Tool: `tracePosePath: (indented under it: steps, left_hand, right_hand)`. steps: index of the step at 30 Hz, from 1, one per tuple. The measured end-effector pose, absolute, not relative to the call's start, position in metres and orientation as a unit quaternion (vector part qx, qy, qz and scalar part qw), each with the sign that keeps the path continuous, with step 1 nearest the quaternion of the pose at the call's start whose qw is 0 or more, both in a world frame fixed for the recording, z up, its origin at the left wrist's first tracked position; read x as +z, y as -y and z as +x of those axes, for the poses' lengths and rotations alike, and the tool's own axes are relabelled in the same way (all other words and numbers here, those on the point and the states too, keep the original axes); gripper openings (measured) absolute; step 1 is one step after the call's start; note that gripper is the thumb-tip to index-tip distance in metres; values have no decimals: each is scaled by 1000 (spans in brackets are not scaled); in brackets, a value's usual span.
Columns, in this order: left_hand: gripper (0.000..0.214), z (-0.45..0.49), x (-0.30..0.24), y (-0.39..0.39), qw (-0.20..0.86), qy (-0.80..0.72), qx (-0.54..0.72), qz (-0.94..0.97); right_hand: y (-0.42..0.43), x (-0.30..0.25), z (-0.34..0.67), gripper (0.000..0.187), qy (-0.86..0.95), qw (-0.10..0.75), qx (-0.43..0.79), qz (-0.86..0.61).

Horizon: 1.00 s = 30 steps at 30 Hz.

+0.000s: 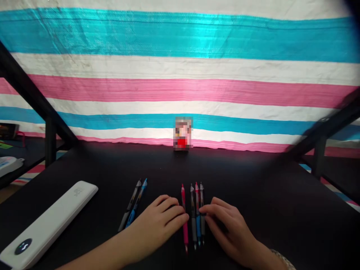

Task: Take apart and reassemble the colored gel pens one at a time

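The black tabletop (112,161) fills the near half of my view, dark and smooth, running back to a striped sheet (168,90) of blue, white and pink that hangs wrinkled across the far side like a wall. A black bar (30,88) slants down on the left, and a dark bar (326,122) slants on the right.

Near the middle, my left hand (171,215) lies palm down, fingers bent and close together, their tips at the pink pen (185,228); I cannot tell whether they grip it. Just right of that stand three more in a row, lying lengthwise: a grey pen (193,217), a red-and-blue pen (198,221) and the rightmost pen (203,225). My right hand (227,223) is curled, its forefinger and thumb close together at the rightmost pen, though whether they pinch it I cannot tell.

Left of my left hand, a black-and-grey pen (130,204) and a blue pen (137,202) lie slanted side by side. A white power bank (53,221) rests at the near left. A small blurred-out object (182,135) stands at the far edge.
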<state>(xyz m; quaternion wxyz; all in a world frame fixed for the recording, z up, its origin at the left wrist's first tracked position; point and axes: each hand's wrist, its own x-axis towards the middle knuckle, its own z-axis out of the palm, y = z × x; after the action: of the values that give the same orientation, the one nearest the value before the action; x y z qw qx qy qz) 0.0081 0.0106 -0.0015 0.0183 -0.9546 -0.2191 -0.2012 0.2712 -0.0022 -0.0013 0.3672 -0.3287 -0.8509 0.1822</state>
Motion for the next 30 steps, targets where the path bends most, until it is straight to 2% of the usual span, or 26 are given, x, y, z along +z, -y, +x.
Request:
tracePosePath:
  steps: [9, 13, 19, 28, 30]
  left_hand:
    - [14, 9, -6, -19, 79, 204, -216, -952]
    - [14, 6, -4, -18, 81, 186, -221, -954]
    - [20, 4, 16, -15, 106, 202, -301, -926]
    - [23, 5, 17, -6, 133, 203, -316, -917]
    - [26, 5, 15, -5, 127, 206, -318, -917]
  right_hand:
    - [2, 4, 268, 24, 852, 367, 187, -323]
    - [2, 4, 269, 23, 852, 358, 194, -330]
    - [3, 12, 270, 17, 868, 317, 226, -309]
    - [3, 4, 260, 15, 898, 304, 138, -288]
    - [2, 3, 260, 19, 897, 315, 120, -284]
